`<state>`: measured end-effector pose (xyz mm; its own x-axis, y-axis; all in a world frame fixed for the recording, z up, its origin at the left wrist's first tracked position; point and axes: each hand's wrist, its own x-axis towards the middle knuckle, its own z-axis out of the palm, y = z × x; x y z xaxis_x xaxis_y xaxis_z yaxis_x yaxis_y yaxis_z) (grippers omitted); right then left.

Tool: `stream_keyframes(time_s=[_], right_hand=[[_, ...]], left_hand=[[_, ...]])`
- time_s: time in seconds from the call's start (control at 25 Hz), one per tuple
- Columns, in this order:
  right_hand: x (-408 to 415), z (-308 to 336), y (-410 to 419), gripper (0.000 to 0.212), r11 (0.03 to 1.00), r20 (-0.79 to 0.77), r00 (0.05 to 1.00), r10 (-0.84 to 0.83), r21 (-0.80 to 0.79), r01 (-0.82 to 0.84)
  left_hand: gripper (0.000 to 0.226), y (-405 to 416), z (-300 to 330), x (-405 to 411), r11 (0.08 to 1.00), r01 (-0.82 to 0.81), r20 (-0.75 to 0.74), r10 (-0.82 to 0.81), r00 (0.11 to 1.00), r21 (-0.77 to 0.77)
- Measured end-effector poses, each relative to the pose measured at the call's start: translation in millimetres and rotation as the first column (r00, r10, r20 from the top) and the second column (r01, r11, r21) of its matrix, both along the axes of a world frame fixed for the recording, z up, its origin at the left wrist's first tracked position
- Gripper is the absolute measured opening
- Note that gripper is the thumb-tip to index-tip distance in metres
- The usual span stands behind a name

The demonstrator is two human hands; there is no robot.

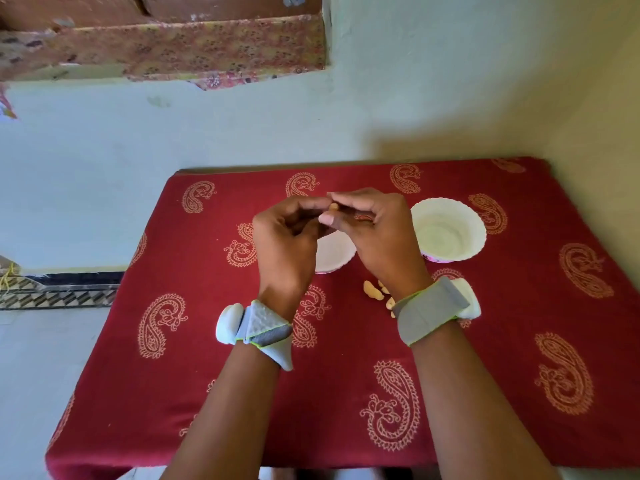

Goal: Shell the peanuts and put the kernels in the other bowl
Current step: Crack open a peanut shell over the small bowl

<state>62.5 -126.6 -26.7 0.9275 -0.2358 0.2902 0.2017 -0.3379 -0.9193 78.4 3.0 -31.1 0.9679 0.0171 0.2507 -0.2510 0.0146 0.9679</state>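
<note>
A pale peanut (333, 206) sits pinched between the fingertips of both hands, held up over the middle of the table. The left hand (289, 233) has its fingers curled in, thumb and forefinger closing on the nut from the left. The right hand (375, 225) curls round it from the other side, and something reddish shows under its bent fingers, too hidden to name. Both wrists carry grey straps with white pads.

Below the hands stands a white bowl (334, 258), mostly hidden by them; what it holds cannot be seen. A second white bowl (449, 230) with a scalloped rim stands just to the right. A few shell pieces (374, 291) lie on the cloth near the right wrist.

The table is covered by a deep red cloth (194, 375) printed with pale paisley shapes. Behind it rises a pale green wall (450, 81), with a recess lined in patterned fabric (194, 51) at upper left. A patterned tile border (59, 292) runs along the floor at left.
</note>
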Motion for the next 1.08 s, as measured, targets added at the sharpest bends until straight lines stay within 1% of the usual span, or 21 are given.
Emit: stream_keyframes(time_s=[0.08, 0.2, 0.4, 0.44, 0.56, 0.64, 0.76, 0.8, 0.96, 1.08], right_hand=[[2.9, -8.6, 0.8, 0.035, 0.999, 0.015, 1.000, -0.003, 0.046, 0.002], [5.6, -16.4, 8.7, 0.030, 0.991, 0.043, 0.999, -0.024, 0.131, 0.018], [4.7, -23.8, 19.7, 0.017, 0.972, 0.085, 0.993, -0.081, 0.227, 0.060], [5.3, -24.6, 20.4, 0.015, 0.963, 0.091, 0.991, -0.099, 0.258, 0.072], [7.5, -27.0, 20.0, 0.011, 0.930, 0.105, 0.987, -0.122, 0.359, 0.077], [9.4, -30.3, 18.2, 0.012, 0.941, 0.119, 0.986, -0.113, 0.332, 0.068], [11.2, -33.9, 18.3, 0.017, 0.944, 0.137, 0.990, -0.025, 0.329, -0.022], [11.6, -33.5, 19.3, 0.016, 0.937, 0.149, 0.989, 0.000, 0.347, -0.052], [15.0, -36.3, 21.6, 0.014, 0.945, 0.182, 0.983, -0.005, 0.322, -0.055], [16.9, -40.8, 24.0, 0.012, 0.952, 0.147, 0.989, -0.030, 0.306, -0.017]], left_hand=[[0.030, 1.8, -3.0, -0.8, 1.000, 0.015, 0.021, -0.014, 1.000, -0.006], [0.031, 6.4, -3.4, 5.6, 1.000, 0.015, 0.011, -0.015, 1.000, 0.002], [0.015, 17.3, -8.3, 6.9, 0.997, -0.009, 0.035, 0.007, 0.999, 0.072], [0.015, 17.2, -8.7, 6.9, 0.996, -0.001, 0.038, -0.002, 0.999, 0.088], [0.029, 15.9, -8.7, 8.6, 0.989, 0.012, 0.057, -0.021, 0.998, 0.149], [0.040, 15.9, -7.8, 13.0, 0.978, 0.067, 0.076, -0.083, 0.994, 0.196], [0.041, 16.8, -6.6, 17.6, 0.953, 0.300, 0.029, -0.301, 0.953, 0.048], [0.040, 16.8, -6.2, 17.0, 0.944, 0.330, 0.026, -0.331, 0.943, 0.022], [0.032, 13.7, -11.0, 16.6, 0.960, 0.279, 0.001, -0.279, 0.960, 0.000], [0.028, 13.5, -15.2, 16.4, 0.965, 0.261, -0.007, -0.261, 0.965, -0.008]])
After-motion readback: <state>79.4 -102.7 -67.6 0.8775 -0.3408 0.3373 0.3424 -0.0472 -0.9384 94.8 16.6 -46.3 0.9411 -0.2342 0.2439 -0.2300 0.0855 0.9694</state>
